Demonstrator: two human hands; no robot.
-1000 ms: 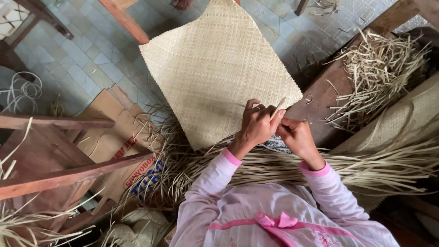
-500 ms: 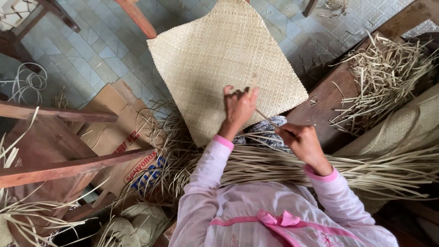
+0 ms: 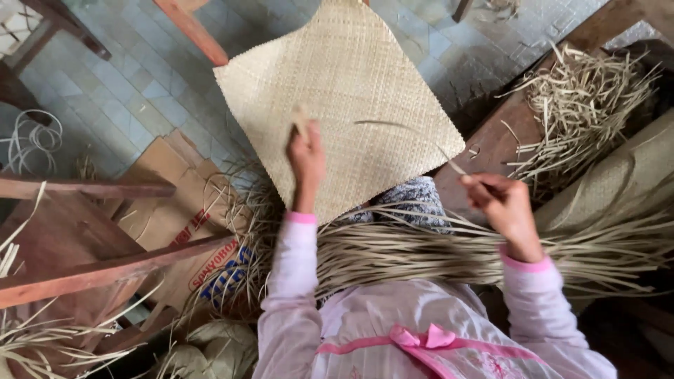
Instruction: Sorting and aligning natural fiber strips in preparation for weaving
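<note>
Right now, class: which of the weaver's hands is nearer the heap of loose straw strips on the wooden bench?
Right. The right hand sits just beside the heap of loose straw strips, pinching a thin strip; the left hand rests on the woven mat, farther away.

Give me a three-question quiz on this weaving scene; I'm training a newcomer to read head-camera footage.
1. True or false: the left hand rests on the woven mat.
2. What does the right hand pinch? A) a cord B) a thin strip C) scissors
3. What lies across the person's lap, below the mat?

Key
1. True; it lies flat on the mat, apparently with a strip end at the fingertips.
2. B; the strip arcs from that hand over the mat.
3. A bundle of loose strips, running left to right.
</note>
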